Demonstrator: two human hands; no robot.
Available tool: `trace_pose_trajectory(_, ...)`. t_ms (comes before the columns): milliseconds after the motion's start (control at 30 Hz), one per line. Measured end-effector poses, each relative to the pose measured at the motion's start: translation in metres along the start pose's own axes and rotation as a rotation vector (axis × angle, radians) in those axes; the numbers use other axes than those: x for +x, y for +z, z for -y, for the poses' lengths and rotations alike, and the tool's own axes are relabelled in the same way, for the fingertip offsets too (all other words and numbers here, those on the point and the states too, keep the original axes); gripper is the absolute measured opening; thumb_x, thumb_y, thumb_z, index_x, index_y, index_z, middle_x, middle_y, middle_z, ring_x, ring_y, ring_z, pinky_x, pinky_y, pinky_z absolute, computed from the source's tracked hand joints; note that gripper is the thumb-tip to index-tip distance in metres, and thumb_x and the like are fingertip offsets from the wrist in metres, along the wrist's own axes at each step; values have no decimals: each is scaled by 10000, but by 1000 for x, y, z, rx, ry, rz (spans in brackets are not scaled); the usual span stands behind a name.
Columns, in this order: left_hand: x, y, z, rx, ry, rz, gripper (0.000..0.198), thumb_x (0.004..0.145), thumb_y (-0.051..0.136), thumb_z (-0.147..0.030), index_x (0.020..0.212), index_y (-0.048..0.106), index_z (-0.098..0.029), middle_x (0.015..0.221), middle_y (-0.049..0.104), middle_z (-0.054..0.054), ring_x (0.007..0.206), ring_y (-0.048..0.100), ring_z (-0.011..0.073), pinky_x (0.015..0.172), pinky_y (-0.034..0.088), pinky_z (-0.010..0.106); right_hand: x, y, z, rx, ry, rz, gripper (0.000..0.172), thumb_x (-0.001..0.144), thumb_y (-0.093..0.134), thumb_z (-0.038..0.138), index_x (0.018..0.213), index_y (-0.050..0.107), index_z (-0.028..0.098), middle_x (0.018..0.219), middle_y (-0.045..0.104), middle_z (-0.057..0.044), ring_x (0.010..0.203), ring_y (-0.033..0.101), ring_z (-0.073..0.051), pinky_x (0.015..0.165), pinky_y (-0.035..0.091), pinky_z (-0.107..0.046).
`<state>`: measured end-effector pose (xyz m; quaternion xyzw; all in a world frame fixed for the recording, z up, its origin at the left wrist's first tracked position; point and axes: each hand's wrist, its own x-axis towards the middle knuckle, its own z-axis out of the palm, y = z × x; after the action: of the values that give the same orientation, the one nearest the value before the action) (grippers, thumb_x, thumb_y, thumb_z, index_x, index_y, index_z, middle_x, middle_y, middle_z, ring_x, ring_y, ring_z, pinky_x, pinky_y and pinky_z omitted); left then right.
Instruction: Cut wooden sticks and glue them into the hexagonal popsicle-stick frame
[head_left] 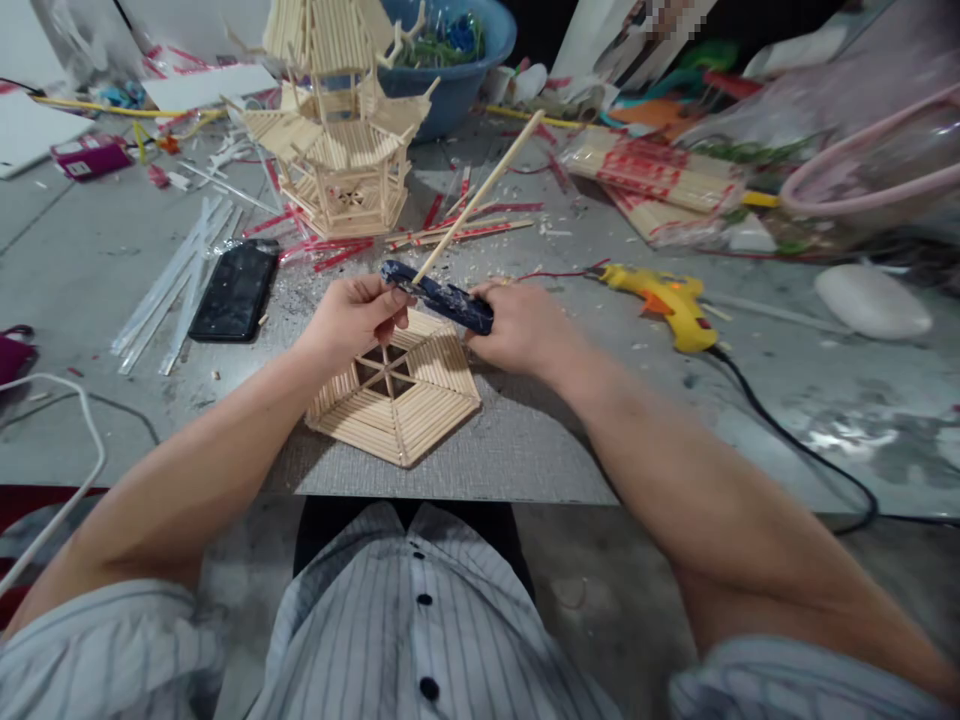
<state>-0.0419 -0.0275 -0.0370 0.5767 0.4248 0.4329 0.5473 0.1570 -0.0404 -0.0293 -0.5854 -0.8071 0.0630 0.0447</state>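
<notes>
My right hand (517, 325) is closed round a dark blue cutting tool (457, 303), which points to the left. A long thin wooden stick (484, 190) rises at a slant from the tool's jaws. My left hand (364, 312) is pinched at the tool's left end, around the stick's lower end; its fingertips partly hide what they hold. Below both hands, a flat hexagonal panel of wooden sticks (420, 405) lies on the table, with a spoked dark opening at its middle. The panel's upper edge is partly covered by my hands.
A stick-built pagoda (337, 140) stands at the back, before a blue basin (457, 75). On the left lie a black phone (235, 290) and clear glue sticks (169, 280). A yellow glue gun (667, 300) with a black cord and bagged sticks (660, 175) are on the right.
</notes>
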Motion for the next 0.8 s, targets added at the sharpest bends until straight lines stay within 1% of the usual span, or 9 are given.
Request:
trace_pose_trajectory(67,6,0,-4,7,-51,-10,221,862,555,-104,648,602,-136,515,570,-42,371,449,28,384,356,158,4,-5,0,0,16,14,296,770,552,303,1021,648,179,1070,687,-145,1018,627,-313,814,461,-369)
trace_pose_trajectory(200,17,-1,-11,57,-124,11,176,857,564,-117,690,615,-133,578,618,-18,385,471,36,414,381,172,13,-17,-1,42,114,109,143,766,568,278,849,645,192,784,684,-91,791,643,-245,637,426,-305)
trace_pose_trajectory(267,22,-1,-13,130,-129,8,154,847,567,-124,705,626,-132,614,633,-5,410,476,39,434,381,178,16,-22,-4,90,172,148,90,765,577,270,777,618,192,664,641,-63,674,615,-205,566,400,-281)
trace_pose_trajectory(333,26,-1,-13,240,-109,-11,157,837,556,-125,699,629,-132,649,640,4,434,457,41,445,363,186,18,-24,-9,152,231,181,85,757,583,259,707,588,190,600,610,-46,593,585,-175,519,392,-266)
trace_pose_trajectory(433,35,1,-10,438,-22,-51,176,832,546,-169,676,621,-140,652,615,-2,478,417,53,484,337,203,20,-25,-17,258,332,245,107,722,587,220,626,561,183,566,603,-43,531,577,-160,483,415,-257)
trace_pose_trajectory(533,44,6,-5,733,71,-59,241,821,576,-280,612,599,-162,539,478,-24,517,391,86,554,334,239,22,-23,-21,393,407,307,77,691,596,180,625,558,173,547,596,-43,516,590,-172,486,454,-271)
trace_pose_trajectory(600,48,11,-2,925,73,-45,273,792,611,-359,589,594,-177,512,411,-23,556,429,121,603,352,267,24,-20,-22,472,432,341,55,684,594,156,644,557,169,546,593,-39,506,593,-179,505,480,-294)
trace_pose_trajectory(700,51,18,-3,1106,33,-35,229,776,614,-359,633,622,-180,576,466,17,698,548,202,687,405,317,27,-15,-23,521,454,386,59,697,587,148,655,550,167,559,591,-36,474,577,-171,511,490,-314)
trace_pose_trajectory(800,54,21,-6,1180,12,-27,183,784,600,-324,722,666,-165,704,570,74,865,600,266,785,441,360,31,-12,-24,559,472,424,104,739,584,184,649,534,177,555,574,-26,449,553,-154,475,470,-297)
